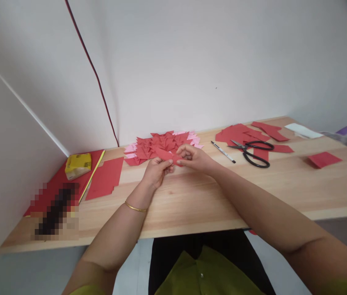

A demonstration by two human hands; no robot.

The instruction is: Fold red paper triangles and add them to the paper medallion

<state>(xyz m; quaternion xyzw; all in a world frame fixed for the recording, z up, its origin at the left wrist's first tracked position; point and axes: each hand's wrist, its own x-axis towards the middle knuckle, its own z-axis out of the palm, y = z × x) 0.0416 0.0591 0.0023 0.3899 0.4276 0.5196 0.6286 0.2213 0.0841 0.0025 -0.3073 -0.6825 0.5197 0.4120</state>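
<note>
Near the middle of the table, a small piece of red paper (165, 155) is held between both hands. My left hand (157, 172) pinches its lower edge with thumb and fingers. From the right, my right hand (194, 159) grips the paper's other end, its fingers curled. Just behind the hands lies a pile of folded red and pink paper pieces (151, 146). The held piece partly overlaps that pile in the view, and its exact folds are too small to tell.
On the wooden table (188, 205), black-handled scissors (247, 149), a pen (223, 152) and red paper cutouts (238, 134) lie right. A folded red piece (324, 159) is farther right. Red sheets (107, 178) and a yellow packet (78, 165) are left. A wall stands behind.
</note>
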